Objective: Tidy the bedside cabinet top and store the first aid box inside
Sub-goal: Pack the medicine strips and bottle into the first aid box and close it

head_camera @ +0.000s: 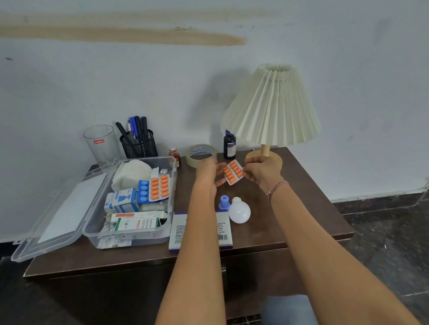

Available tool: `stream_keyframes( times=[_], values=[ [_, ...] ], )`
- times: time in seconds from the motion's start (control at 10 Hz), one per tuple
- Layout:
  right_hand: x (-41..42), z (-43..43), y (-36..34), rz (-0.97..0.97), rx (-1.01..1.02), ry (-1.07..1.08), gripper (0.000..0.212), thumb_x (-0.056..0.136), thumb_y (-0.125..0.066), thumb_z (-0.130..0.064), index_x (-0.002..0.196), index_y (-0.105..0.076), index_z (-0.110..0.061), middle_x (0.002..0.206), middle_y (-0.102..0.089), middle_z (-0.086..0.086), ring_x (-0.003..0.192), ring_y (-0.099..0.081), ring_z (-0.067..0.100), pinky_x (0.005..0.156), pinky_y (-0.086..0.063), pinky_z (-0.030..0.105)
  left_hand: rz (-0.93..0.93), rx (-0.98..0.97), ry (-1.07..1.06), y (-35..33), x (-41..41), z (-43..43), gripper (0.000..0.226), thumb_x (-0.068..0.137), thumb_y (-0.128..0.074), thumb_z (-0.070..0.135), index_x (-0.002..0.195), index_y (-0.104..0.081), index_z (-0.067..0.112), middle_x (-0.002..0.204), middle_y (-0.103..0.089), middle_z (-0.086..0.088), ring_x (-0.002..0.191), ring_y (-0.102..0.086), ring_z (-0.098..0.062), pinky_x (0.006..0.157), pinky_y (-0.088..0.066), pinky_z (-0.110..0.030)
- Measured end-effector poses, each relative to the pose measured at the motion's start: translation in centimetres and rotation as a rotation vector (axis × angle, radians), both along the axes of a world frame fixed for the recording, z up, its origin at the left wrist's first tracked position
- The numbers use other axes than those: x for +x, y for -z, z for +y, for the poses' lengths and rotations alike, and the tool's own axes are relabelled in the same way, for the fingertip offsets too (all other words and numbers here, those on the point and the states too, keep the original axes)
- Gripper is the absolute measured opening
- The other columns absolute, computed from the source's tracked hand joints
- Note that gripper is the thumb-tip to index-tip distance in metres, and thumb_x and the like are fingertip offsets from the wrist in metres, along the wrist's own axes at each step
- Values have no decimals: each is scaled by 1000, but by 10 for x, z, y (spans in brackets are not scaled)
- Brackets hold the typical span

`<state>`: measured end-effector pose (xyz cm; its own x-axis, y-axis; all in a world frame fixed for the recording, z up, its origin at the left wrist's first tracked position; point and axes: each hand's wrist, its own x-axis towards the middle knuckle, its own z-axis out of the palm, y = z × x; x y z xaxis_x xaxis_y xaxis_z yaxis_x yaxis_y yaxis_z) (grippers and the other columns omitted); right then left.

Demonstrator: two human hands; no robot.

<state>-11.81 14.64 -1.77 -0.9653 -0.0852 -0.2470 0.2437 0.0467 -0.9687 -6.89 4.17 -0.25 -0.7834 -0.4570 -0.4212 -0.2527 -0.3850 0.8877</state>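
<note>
Orange pill strip (233, 172) between left grip (207, 175) and right grip (261, 172)

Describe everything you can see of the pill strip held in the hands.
The pill strip is a silvery, foil-like blister pack with two rows of orange oblong tablets. It faces the camera, tilted, held over the cabinet top. The left hand pinches its left edge, the right hand its right edge.
</note>
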Motion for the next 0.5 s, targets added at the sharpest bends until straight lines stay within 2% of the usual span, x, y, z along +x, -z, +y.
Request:
stream_keyframes(
  times=[0.1,0.2,0.3,0.4,0.5],
  values=[
    [2,-1,-4,17,-59,15,20,85,-58,9,104,-60,4,75,-57,5,64,-59,12,56,-53,19,3,13,-23,-8,1,-1,26,100,-36,14,120,-51,5,114,-66,-13,99,-65,-22,86,-51,-32],
    [6,-3,-8,26,-88,8,17,85,-59,9,99,-59,-1,77,-59,6,66,-61,13,60,-54,21,60,-1,-49,-12,8,0,13,99,-38,11,105,-49,10,84,-63,-6,71,-61,-14,69,-52,-26],
    [16,-12,-14,22,-179,-43,17,87,-54,11,83,-55,-6,77,-59,7,66,-59,14,59,-55,20,138,-55,-118,-9,16,-9,13,98,-38,12,102,-50,11,80,-60,-2,68,-60,-11,66,-53,-24],
    [24,-25,-19,41,-206,-52,18,86,-52,12,84,-56,-6,74,-58,7,66,-58,14,54,-53,17,136,-106,-159,-11,23,-17,14,97,-44,15,95,-56,7,86,-62,-7,69,-61,-13,76,-55,-28],
    [35,-42,-23,70,-227,-56,23,83,-54,14,76,-55,-8,76,-58,12,68,-58,21,63,-53,28,144,-127,-177,-17,34,-27,23,98,-42,17,82,-56,9,81,-62,-7,61,-63,-11,69,-57,-22]
  ],
)
